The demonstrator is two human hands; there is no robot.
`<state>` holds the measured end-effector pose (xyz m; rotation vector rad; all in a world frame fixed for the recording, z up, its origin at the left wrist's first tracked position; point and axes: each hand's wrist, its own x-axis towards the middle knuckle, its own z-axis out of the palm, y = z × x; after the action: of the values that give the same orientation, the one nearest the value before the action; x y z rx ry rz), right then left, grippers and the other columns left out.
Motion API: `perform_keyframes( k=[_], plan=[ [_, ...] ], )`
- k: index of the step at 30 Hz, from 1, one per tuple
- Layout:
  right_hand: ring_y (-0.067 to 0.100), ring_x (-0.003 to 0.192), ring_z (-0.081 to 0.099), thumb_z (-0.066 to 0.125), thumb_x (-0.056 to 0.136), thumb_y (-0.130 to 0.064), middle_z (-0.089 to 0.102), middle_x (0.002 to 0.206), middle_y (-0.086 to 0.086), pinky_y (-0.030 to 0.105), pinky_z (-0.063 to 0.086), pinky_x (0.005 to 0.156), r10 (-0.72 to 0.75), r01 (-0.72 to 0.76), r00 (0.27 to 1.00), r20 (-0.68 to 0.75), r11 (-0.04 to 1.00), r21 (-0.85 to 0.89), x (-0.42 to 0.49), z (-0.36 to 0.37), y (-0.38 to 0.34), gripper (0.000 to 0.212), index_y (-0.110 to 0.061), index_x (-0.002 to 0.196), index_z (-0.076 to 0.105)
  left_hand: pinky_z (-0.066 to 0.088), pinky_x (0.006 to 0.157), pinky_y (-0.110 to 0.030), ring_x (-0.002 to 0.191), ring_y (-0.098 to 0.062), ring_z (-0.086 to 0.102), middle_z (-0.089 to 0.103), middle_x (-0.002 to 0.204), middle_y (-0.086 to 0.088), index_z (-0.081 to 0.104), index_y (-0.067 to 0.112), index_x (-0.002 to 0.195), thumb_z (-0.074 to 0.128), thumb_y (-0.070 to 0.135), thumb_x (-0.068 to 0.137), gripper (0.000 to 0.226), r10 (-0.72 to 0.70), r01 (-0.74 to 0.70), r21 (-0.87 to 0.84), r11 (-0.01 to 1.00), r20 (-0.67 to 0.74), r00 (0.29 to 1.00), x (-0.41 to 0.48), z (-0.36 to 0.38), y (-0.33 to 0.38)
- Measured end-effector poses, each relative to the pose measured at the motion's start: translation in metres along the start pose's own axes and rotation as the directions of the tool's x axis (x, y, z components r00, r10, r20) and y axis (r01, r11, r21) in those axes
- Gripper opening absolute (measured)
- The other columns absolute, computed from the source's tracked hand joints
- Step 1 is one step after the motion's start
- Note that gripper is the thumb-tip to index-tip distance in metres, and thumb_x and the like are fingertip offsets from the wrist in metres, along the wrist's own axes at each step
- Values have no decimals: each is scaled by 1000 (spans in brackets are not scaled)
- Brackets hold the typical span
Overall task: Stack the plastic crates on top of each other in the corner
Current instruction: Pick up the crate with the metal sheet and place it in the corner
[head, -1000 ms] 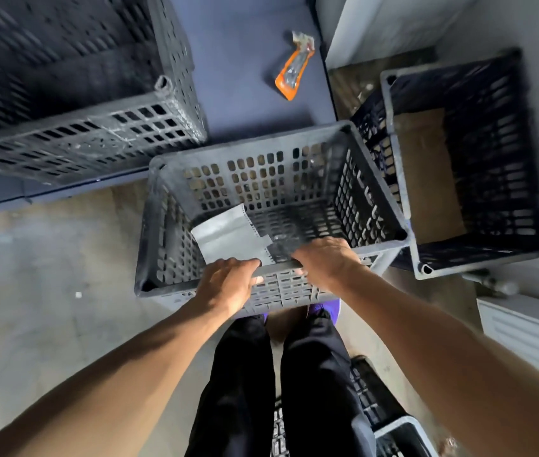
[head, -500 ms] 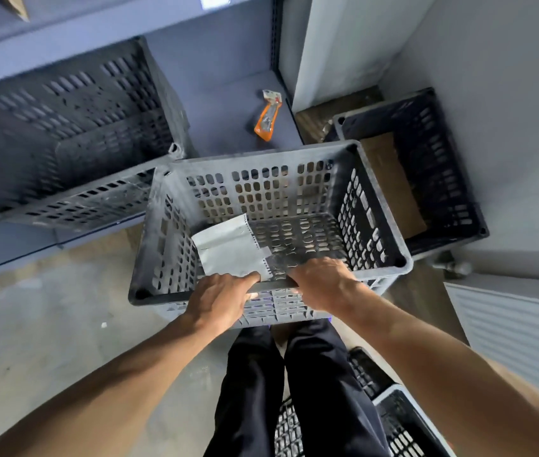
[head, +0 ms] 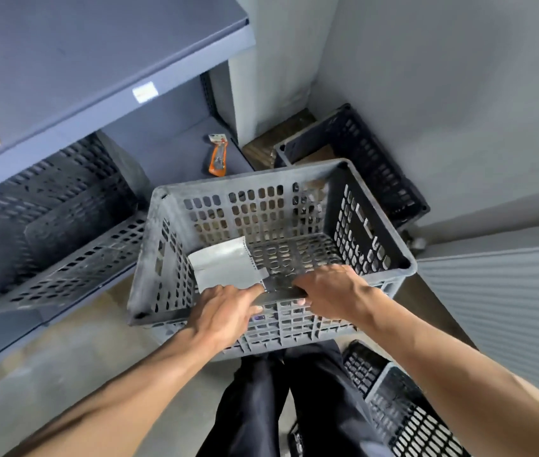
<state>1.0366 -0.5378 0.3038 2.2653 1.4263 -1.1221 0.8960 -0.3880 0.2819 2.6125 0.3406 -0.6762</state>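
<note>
I hold a grey perforated plastic crate off the floor in front of my legs. My left hand and my right hand both grip its near rim, side by side. A grey sheet lies in the crate's bottom, near my left hand. Beyond the held crate, a black crate stands on the floor in the corner by the wall, partly hidden behind the grey one. Another dark crate lies on the low shelf at the left.
A blue-grey shelf unit fills the left side, with an orange utility knife on its lower board. A white radiator stands along the right wall. More crates sit on the floor by my right leg.
The grey crate has risen higher and come toward the corner crate, now covering part of it. The view has tilted up, showing more shelf and wall. Both hands keep their grip.
</note>
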Motion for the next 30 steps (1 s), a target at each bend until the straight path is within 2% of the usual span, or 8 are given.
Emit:
perform_keyframes(
  k=[3, 5, 7, 9, 14, 19, 23, 30],
  plan=[
    [32, 111, 57, 48, 99, -20, 61, 125, 13, 39, 44, 90, 37, -30, 997, -73, 995, 92, -26, -12, 1, 31, -18, 128, 57, 52, 71, -38, 75, -29, 61, 66, 85, -4, 53, 27, 114, 40, 41, 98, 25, 70, -71, 173, 982, 12, 997, 1, -33, 8],
    [30, 103, 60, 48, 99, -22, 64, 115, 10, 39, 48, 88, 70, -52, 990, -122, 989, 141, -42, -19, 2, 28, -18, 125, 59, 49, 65, -31, 66, -23, 58, 69, 86, -5, 55, 25, 114, 42, 38, 99, 23, 122, -122, 198, 973, 13, 992, 0, -52, 15],
    [19, 82, 64, 43, 99, -17, 67, 104, 1, 29, 54, 74, 124, -101, 977, -171, 985, 140, -55, -23, 3, 30, -23, 126, 55, 41, 54, -16, 47, -8, 48, 73, 84, -1, 58, 22, 114, 50, 27, 101, 17, 177, -174, 196, 965, 7, 984, -1, -68, 26],
    [15, 72, 65, 46, 96, -11, 67, 92, -4, 26, 56, 67, 192, -152, 964, -186, 966, 211, -67, -28, 7, 31, -23, 122, 57, 39, 51, -14, 41, -6, 47, 73, 79, 8, 57, 24, 120, 57, 16, 98, 23, 225, -222, 227, 948, 12, 974, 1, -82, 38],
    [28, 91, 68, 48, 96, -18, 70, 105, 4, 36, 54, 72, 292, -243, 934, -208, 943, 229, -101, -48, 24, 26, -21, 118, 60, 60, 70, -33, 65, -13, 71, 76, 96, 7, 53, 27, 123, 55, -1, 93, 41, 314, -308, 224, 925, 9, 949, 16, -107, 65],
    [30, 96, 67, 48, 96, -25, 70, 107, 6, 36, 51, 75, 394, -322, 892, -220, 898, 300, -128, -51, 50, 24, -21, 117, 60, 60, 73, -39, 81, -18, 74, 76, 88, 4, 54, 29, 117, 53, -1, 92, 39, 381, -374, 279, 884, 34, 924, 41, -121, 101],
    [29, 99, 66, 51, 94, -25, 70, 107, 4, 37, 52, 79, 446, -354, 873, -198, 858, 371, -147, -49, 80, 22, -25, 113, 61, 58, 68, -39, 78, -20, 72, 75, 83, 2, 49, 29, 103, 53, 3, 92, 28, 402, -399, 357, 845, 69, 913, 66, -130, 136],
    [30, 102, 66, 51, 93, -24, 70, 110, 4, 37, 51, 83, 487, -374, 851, -197, 825, 423, -160, -47, 132, 23, -25, 114, 61, 57, 68, -39, 79, -22, 71, 74, 84, -1, 51, 23, 97, 54, 9, 94, 15, 438, -452, 399, 798, 133, 889, 107, -139, 187]
  ],
)
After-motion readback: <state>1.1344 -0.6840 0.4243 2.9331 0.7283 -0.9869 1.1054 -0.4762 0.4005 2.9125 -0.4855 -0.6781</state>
